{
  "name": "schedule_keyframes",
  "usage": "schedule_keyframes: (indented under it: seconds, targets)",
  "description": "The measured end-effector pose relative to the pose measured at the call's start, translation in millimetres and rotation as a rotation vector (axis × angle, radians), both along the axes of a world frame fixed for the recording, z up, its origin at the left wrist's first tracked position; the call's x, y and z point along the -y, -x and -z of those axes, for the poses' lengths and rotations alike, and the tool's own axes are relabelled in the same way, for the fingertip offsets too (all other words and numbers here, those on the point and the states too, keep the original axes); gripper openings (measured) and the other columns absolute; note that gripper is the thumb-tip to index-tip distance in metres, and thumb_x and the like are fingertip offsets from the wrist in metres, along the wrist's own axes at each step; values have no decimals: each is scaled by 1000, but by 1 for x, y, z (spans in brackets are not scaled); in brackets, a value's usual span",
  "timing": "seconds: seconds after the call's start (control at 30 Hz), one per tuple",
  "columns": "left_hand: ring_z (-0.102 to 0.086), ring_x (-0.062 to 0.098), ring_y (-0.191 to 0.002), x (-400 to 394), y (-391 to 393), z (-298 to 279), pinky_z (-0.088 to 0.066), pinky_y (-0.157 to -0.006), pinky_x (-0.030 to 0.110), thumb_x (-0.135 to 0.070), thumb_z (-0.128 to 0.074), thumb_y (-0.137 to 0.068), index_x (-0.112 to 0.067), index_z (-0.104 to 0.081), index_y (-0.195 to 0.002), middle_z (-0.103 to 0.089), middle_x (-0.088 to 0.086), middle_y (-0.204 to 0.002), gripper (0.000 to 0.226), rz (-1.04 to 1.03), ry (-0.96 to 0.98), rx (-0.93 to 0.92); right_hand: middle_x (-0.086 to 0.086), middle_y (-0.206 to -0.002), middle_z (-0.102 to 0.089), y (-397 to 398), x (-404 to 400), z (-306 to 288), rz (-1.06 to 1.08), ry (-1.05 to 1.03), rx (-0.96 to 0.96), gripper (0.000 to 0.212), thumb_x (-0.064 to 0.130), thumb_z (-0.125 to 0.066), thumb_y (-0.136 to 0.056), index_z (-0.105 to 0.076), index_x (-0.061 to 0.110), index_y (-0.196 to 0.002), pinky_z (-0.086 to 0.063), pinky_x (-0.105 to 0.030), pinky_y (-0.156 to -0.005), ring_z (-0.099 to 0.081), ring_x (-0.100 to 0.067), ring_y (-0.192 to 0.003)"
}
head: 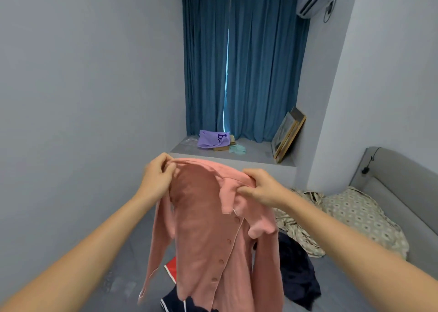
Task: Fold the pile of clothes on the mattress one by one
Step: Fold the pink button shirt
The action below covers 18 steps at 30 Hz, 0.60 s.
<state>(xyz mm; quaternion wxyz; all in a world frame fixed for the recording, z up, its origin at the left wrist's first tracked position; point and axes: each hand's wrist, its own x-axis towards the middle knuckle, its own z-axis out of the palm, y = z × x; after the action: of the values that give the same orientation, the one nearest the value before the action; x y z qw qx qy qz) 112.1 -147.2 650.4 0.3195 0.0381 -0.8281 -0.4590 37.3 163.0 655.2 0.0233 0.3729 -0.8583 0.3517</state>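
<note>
The grey mattress carried dark navy clothes and a red piece beneath a hanging pink cardigan (buttoned down its front). The left hand and right hand each pinched its collar with curled fingers, holding it up. Farther off, a purple bag lay by blue curtains

- Both bare forearms reach forward and upward from the lower corners, converging toward the middle.
- The left hand is raised, its fingers curled and pinching the collar edge of a pink buttoned knit cardigan.
- The right hand is slightly lower, with knuckles up, gripping the opposite collar side.
</note>
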Motion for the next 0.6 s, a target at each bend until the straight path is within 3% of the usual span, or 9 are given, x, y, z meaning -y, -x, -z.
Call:
schedule_keyframes:
  seconds: [0.07, 0.13, 0.2, 0.33, 0.47, 0.53, 0.6]
  targets:
    - [-62, 1, -83, 4, -17, 8, -51, -81, 30, -22, -68, -86, -25, -64, -97, -70, -16, -91, 12, 156, 118, 61, 11, -86, -67, -11, 33, -4, -41, 43, 22, 10, 16, -74, -87, -67, 24, -90, -49, -30, -74, -59, -3, -80]
    - [-65, 2, -110, 2, -32, 15, -51, -96, 27, -33, -75, -85, -30, -61, -120, -70, -18, -116, 38, 408, 145, 177, 11, -84, -67, -22, 67, -9, -65, 53, 30, 12, 17, -75, -87, -66, 26, -88, -49, -26, -72, -58, -2, -78]
    - [-63, 8, -121, 1, -42, 19, -50, -102, 28, -25, -78, -88, -31, -57, -133, -67, -13, -129, 50, 568, 108, 234, 5, -85, -69, -31, 98, -12, -79, 32, 30, 11, 21, -76, -85, -67, 23, -90, -50, -30, -72, -59, -5, -77]
    - [-67, 15, -112, 31, -47, 23, -52, -96, 27, -15, -70, -85, -25, -67, -125, -73, -4, -119, 41, 608, 16, 214, 3, -84, -70, -45, 139, -6, -39, 1, 4, 23, 25, -83, -80, -65, 23, -93, -48, -26, -68, -60, -9, -76]
    - [-65, 4, -89, 68, -42, 22, -47, -81, 29, -37, -67, -67, -43, -78, -99, -76, -16, -98, 35, 618, -106, 426, 1, -82, -66, -56, 157, 8, 41, 13, 34, 42, 30, -89, -76, -54, 21, -99, -43, -24, -59, -53, -10, -71]
    - [-64, 6, -84, 73, -45, 27, -47, -75, 28, -54, -69, -75, -33, -76, -100, -75, -11, -96, 34, 606, -29, 412, 3, -83, -64, -62, 166, 12, 52, 10, 39, 45, 30, -89, -75, -53, 23, -100, -42, -22, -59, -52, -8, -72]
    - [-62, 8, -77, 75, -49, 32, -49, -70, 35, -54, -70, -80, -23, -71, -94, -72, -3, -88, 34, 560, 164, 333, 3, -85, -64, -68, 173, 13, 48, 25, 35, 49, 30, -90, -74, -51, 27, -103, -43, -25, -63, -54, -10, -75]
